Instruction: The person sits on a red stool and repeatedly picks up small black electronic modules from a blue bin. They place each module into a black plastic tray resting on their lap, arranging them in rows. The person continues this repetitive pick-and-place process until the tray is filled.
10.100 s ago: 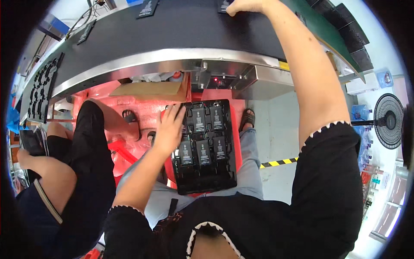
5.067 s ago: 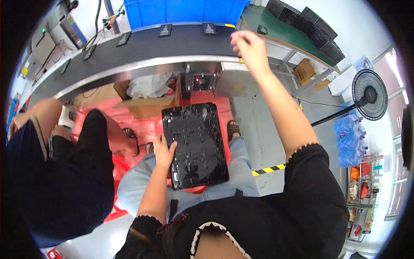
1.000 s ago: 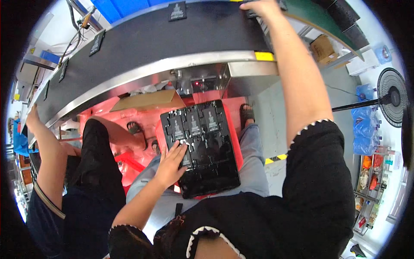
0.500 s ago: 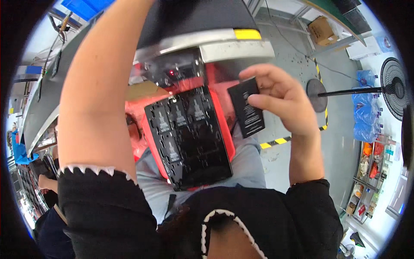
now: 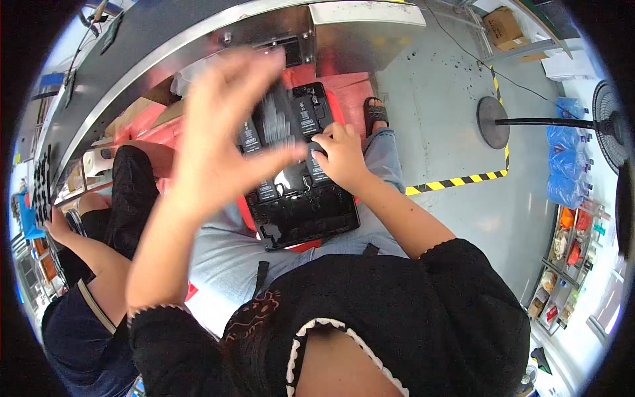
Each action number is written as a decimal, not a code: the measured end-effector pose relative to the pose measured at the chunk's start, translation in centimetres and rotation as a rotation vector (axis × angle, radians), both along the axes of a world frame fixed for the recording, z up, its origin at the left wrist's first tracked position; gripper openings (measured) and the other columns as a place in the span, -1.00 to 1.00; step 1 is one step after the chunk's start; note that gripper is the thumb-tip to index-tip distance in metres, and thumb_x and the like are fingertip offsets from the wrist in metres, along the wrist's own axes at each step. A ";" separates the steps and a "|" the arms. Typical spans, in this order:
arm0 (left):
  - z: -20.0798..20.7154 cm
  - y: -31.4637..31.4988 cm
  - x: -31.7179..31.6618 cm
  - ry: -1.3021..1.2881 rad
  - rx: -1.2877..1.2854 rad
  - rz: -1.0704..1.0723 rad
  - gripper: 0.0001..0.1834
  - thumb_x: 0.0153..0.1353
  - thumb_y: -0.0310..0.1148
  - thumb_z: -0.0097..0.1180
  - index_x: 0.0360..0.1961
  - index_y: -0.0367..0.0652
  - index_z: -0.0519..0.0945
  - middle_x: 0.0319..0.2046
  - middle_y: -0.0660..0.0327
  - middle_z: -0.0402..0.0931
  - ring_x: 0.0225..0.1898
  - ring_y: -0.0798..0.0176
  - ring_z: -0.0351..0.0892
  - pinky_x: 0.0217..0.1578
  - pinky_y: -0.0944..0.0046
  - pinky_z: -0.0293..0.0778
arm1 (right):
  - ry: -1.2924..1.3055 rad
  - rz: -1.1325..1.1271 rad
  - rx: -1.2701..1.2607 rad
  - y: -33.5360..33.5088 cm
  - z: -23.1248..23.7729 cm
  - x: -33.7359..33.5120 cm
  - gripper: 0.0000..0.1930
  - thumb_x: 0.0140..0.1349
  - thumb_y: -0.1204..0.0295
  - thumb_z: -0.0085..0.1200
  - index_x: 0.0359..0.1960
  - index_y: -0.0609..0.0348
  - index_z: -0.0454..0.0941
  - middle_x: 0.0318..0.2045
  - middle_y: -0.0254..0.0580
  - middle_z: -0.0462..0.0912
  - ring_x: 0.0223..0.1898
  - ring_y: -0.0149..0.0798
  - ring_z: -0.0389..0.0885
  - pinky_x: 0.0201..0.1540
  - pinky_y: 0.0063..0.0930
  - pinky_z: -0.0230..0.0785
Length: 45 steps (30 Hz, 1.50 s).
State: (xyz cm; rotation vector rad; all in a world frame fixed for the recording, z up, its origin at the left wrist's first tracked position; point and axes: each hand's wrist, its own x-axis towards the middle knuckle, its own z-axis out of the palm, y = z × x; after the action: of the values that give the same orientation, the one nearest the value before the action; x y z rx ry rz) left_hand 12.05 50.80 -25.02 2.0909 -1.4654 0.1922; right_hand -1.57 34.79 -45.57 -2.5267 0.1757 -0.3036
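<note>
Nearest, left of centre in the frame, the blurred left hand [image 5: 215, 135] spreads thumb and fingers wide beside a smeared flat black piece [image 5: 273, 119]; whether it grips that piece I cannot tell. Below it at centre lies the black tray [image 5: 301, 221], set with more flat pieces [image 5: 305, 114]. The right hand [image 5: 342, 157] bends its fingers close together onto one there; a grip cannot be told. Farther off, the dark worktop [image 5: 159, 40] crosses the upper left, and a fan [image 5: 610, 129] stands far right.

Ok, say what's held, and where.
Left hand: possibly the blurred battery, by its ends; blur hides contact. Right hand: at upper end of another battery; grip unclear.
</note>
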 end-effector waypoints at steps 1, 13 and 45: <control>-2.6 1.7 -1.9 0.166 0.088 0.052 -0.05 -0.32 -0.23 0.53 0.22 -0.13 0.43 0.13 0.03 0.36 0.16 -0.05 0.34 0.19 0.03 0.24 | 0.061 0.011 -0.063 0.0 0.8 -0.2 -0.68 0.00 0.27 0.33 -0.17 0.01 0.69 -0.08 -0.15 0.48 -0.02 -0.03 0.39 -0.01 -0.17 0.27; -20.0 6.3 -7.7 0.277 0.214 0.143 -0.23 -0.02 -0.17 0.33 0.27 -0.05 0.38 0.16 0.12 0.34 0.25 0.00 0.27 0.33 -0.24 -0.01 | -0.482 -0.079 0.308 -7.2 25.9 10.7 -0.72 0.31 0.29 0.07 -0.23 0.27 0.68 -0.34 -0.34 0.69 -0.33 -0.52 0.50 -0.27 -0.64 0.30; 3.6 -11.3 27.8 0.118 0.295 0.226 -0.12 -0.05 0.02 0.42 0.25 -0.22 0.41 0.23 -0.05 0.38 0.17 0.00 0.43 0.23 0.15 0.30 | 0.426 -0.068 -0.156 -13.1 29.3 25.9 -0.75 0.00 0.30 0.21 -0.45 0.30 0.64 -0.56 -0.06 0.63 -0.57 -0.21 0.62 -0.51 -0.38 0.50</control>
State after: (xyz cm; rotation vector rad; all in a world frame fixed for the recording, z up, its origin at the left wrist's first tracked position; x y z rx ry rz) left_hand 39.88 39.50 -21.41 2.4594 -1.2468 -0.0661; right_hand 24.38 21.72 -16.24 -2.7147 0.4172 0.2079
